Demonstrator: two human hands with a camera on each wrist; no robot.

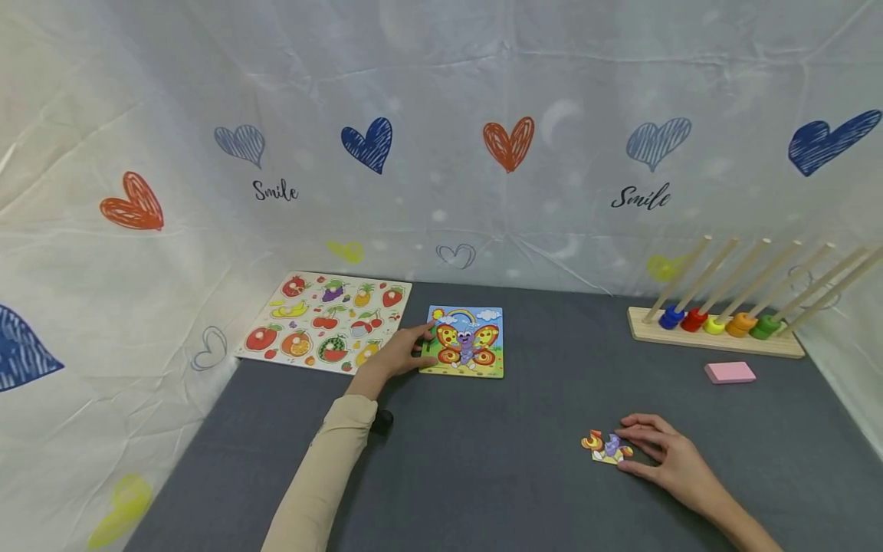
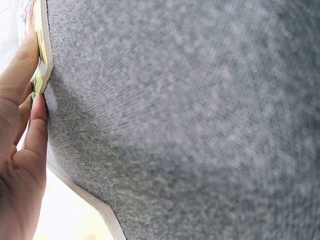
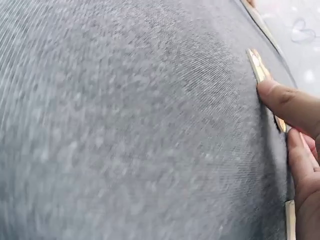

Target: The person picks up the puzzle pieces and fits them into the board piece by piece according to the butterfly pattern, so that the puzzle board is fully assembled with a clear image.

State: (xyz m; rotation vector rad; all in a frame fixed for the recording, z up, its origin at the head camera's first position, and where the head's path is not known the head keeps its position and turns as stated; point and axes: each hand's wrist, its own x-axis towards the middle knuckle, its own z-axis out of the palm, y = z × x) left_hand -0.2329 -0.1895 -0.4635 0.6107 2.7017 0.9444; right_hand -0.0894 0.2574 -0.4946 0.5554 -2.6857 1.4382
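Note:
A square butterfly puzzle (image 1: pixel 470 343) lies on the dark cloth near the middle. My left hand (image 1: pixel 405 349) holds its left side, the thumb over the lower left corner and the fingers higher up that edge. From the left wrist view, the thumb and a fingertip meet the puzzle's corner (image 2: pixel 45 65). Nearer the front right, my right hand (image 1: pixel 665 460) pinches the right end of a small cluster of puzzle pieces (image 1: pixel 607 448) in orange, purple and yellow. On the right wrist view the thumb touches the piece's edge (image 3: pixel 256 65); how the other fingers meet it is partly hidden.
A fruit picture board (image 1: pixel 324 322) lies at the back left, close beside my left hand. At the back right stands a wooden peg stacker (image 1: pixel 717 337) with coloured rings and tall slanting rods. A pink block (image 1: pixel 730 372) rests before it. A printed curtain (image 1: pixel 441 153) hangs behind.

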